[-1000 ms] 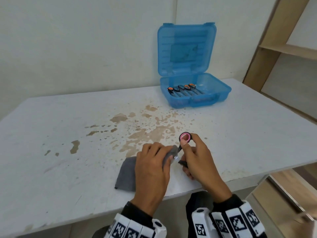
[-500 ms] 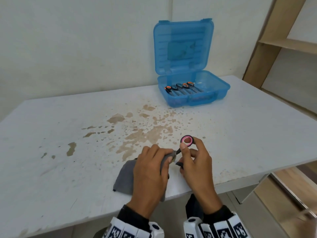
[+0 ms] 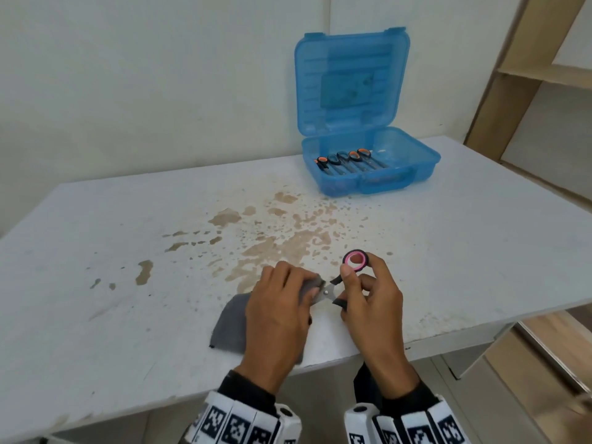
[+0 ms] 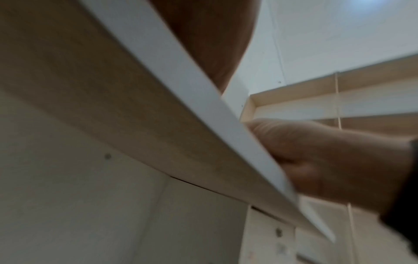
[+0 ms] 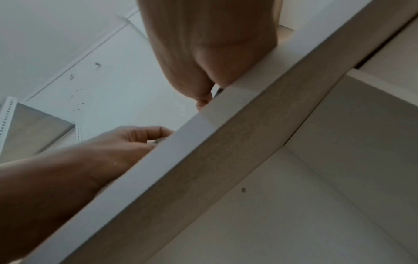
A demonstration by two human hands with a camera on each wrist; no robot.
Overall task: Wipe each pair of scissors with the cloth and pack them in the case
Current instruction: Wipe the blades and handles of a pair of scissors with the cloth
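A pair of scissors [image 3: 330,288] with black handles and a pink-lined ring [image 3: 356,259] is held just above the near edge of the white table [image 3: 112,315]. My right hand [image 3: 357,275] pinches the handles. My left hand [image 3: 309,290] grips the grey cloth [image 3: 232,325] folded over the blades, which are hidden; only the pivot screw shows. The open blue case [image 3: 416,168] stands at the back right, with several orange-and-black scissors [image 3: 347,160] lying side by side in it. Both wrist views look up from under the table edge; the right hand [image 4: 316,157] and the left hand [image 5: 126,141] show there.
Brown stains [image 3: 282,241] spread over the middle of the table. A wooden shelf unit [image 3: 544,68] stands to the right of the table. The case lid [image 3: 352,81] stands upright against the wall.
The hands have drawn slightly apart: the scissors have slid right out of the cloth, and the pivot screw now shows. The head view has shifted a little.
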